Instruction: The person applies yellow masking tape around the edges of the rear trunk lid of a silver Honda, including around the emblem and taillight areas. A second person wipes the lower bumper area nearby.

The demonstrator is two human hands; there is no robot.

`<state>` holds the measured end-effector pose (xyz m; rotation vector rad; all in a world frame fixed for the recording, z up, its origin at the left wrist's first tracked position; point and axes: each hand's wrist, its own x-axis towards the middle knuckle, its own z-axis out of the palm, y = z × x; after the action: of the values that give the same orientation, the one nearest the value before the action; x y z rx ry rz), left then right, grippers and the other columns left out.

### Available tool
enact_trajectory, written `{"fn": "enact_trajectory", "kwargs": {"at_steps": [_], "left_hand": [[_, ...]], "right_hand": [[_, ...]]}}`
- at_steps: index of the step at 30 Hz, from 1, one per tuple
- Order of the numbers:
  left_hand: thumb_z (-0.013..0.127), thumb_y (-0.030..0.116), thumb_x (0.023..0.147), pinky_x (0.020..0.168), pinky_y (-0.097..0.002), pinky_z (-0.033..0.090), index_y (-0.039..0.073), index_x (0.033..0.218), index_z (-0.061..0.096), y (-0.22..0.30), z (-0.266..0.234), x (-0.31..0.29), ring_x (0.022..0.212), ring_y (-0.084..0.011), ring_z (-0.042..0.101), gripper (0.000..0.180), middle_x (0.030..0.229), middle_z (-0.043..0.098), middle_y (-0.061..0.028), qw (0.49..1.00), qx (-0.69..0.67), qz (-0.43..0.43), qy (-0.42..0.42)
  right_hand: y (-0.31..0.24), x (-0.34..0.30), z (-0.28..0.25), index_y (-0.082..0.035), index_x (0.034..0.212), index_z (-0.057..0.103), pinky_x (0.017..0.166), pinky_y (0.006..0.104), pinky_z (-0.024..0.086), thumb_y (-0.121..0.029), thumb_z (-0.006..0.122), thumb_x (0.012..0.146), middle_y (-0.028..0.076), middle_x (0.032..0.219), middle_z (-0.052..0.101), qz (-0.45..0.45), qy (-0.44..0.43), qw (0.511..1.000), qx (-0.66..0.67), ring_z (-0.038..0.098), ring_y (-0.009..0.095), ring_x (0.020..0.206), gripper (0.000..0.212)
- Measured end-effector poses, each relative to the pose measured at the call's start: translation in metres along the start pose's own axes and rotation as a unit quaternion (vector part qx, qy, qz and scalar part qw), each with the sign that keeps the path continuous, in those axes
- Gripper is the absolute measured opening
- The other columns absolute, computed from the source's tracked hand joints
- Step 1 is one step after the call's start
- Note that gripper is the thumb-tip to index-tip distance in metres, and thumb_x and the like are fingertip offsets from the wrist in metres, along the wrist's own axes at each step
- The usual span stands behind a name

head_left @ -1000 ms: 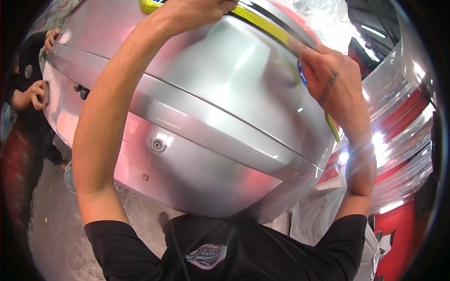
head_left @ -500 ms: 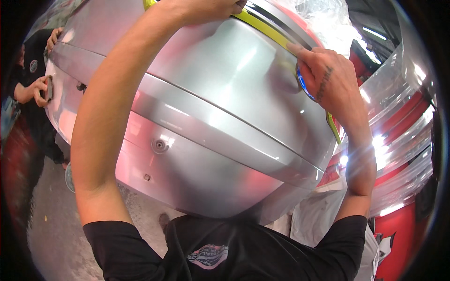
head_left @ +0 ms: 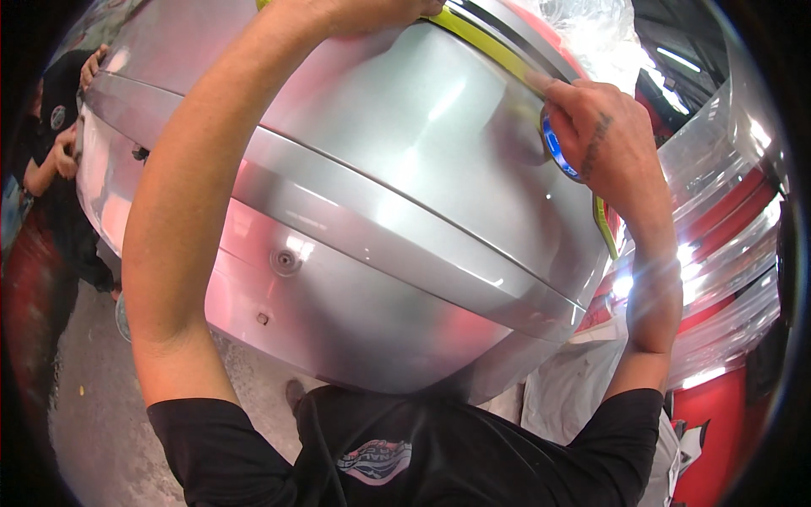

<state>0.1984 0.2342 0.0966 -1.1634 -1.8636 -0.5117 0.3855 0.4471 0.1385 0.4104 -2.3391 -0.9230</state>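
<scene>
A large silver car body panel (head_left: 397,194), shaped like a bumper, fills the middle of the head view. A yellow-green masking tape strip (head_left: 486,46) runs along its upper edge. My right hand (head_left: 596,139) holds a blue-cored tape roll (head_left: 553,148) against the panel's right side, fingers curled around it. My left hand (head_left: 359,13) presses on the top edge of the panel at the tape strip; its fingers are partly cut off by the frame.
Another person in black (head_left: 51,148) stands at the far left with hands on the panel's end. A red vehicle wrapped in clear plastic sheeting (head_left: 726,228) is at the right. A grey concrete floor (head_left: 101,422) lies below.
My right hand with the roll has slid slightly up along the panel's right edge. The left hand stays at the top edge.
</scene>
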Motion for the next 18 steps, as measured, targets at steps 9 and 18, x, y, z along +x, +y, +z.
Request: {"fn": "enact_trajectory", "kwargs": {"at_steps": [9, 18], "left_hand": [[0.059, 0.004, 0.089, 0.081, -0.0460, 0.052, -0.006, 0.084, 0.073, 0.010, -0.011, 0.007, 0.089, -0.0371, 0.069, 0.018, 0.091, 0.071, -0.0249, 0.998, 0.001, -0.041, -0.050], [0.057, 0.011, 0.094, 0.091, -0.0463, 0.049, -0.003, 0.091, 0.071, 0.003, 0.003, 0.002, 0.103, -0.0359, 0.064, 0.020, 0.105, 0.068, -0.0211, 1.000, 0.003, -0.017, -0.015]], "right_hand": [[0.000, -0.001, 0.001, -0.013, 0.118, 0.077, 0.063, 0.0452, 0.053, -0.009, 0.066, 0.088, 0.014, 0.073, 0.065, -0.003, 0.007, 1.000, 0.005, 0.066, 0.034, 0.069, 0.032], [0.000, -0.002, 0.003, -0.013, 0.118, 0.077, 0.063, 0.0446, 0.053, -0.008, 0.067, 0.087, 0.013, 0.073, 0.065, -0.008, 0.004, 1.000, -0.001, 0.067, 0.033, 0.069, 0.032]]}}
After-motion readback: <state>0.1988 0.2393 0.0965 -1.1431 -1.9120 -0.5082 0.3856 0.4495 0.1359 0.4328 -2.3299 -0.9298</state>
